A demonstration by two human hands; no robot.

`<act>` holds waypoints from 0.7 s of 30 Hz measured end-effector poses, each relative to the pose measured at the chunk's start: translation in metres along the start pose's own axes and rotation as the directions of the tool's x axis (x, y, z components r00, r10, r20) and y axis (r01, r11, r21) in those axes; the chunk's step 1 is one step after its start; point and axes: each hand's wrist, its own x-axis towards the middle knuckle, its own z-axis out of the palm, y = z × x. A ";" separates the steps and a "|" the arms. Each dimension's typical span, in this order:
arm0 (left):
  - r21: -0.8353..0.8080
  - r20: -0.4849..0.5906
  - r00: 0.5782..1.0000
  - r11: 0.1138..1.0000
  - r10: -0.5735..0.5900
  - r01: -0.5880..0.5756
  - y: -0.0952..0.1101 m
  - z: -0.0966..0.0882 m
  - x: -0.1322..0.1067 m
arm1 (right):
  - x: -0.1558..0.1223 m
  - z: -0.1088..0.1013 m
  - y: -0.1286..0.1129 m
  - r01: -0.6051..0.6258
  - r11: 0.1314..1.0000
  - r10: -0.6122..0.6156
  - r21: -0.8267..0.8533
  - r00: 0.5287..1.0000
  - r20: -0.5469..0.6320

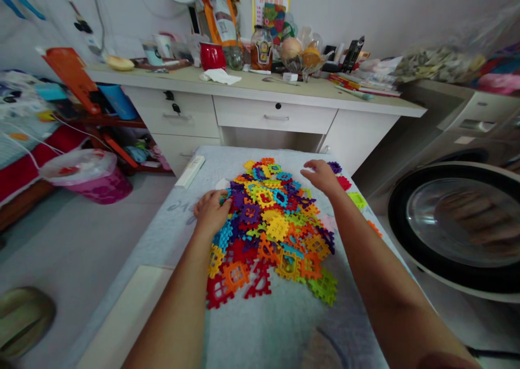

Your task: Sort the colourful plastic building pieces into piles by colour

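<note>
A heap of colourful interlocking plastic tiles [277, 227] with notched edges and cut-out middles lies on the cloth-covered table. My left hand [213, 211] rests against the heap's left side, thumb and fingers apart, near blue and purple tiles; its fingertips are partly hidden. My right hand [322, 177] is at the far right of the heap, fingers apart and pointing left, with no tile visible in it. Just beyond it lie a purple tile [335, 167] and a red tile [344, 183]. A lime-green tile [357, 200] sits by the table's right edge, beside my right forearm.
A white bar-shaped object [190, 172] lies at the table's far left corner. Behind stands a cluttered white desk [276, 111]. To the right is a washing machine [459, 222] with a round door. A pink bin [95, 182] stands on the floor at left.
</note>
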 end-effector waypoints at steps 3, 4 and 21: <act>-0.002 -0.006 1.000 1.000 -0.004 0.004 0.002 -0.001 -0.001 | -0.033 -0.001 -0.031 0.263 0.959 -0.268 0.104 0.963 0.035; -0.002 -0.005 1.000 1.000 -0.006 0.006 0.003 -0.002 -0.002 | -0.045 0.000 -0.043 0.329 0.936 -0.338 0.123 0.940 0.054; -0.443 -0.063 0.997 0.896 -0.055 0.022 -0.010 -0.001 0.007 | -0.105 0.032 -0.107 0.497 0.866 -0.500 0.052 0.860 0.099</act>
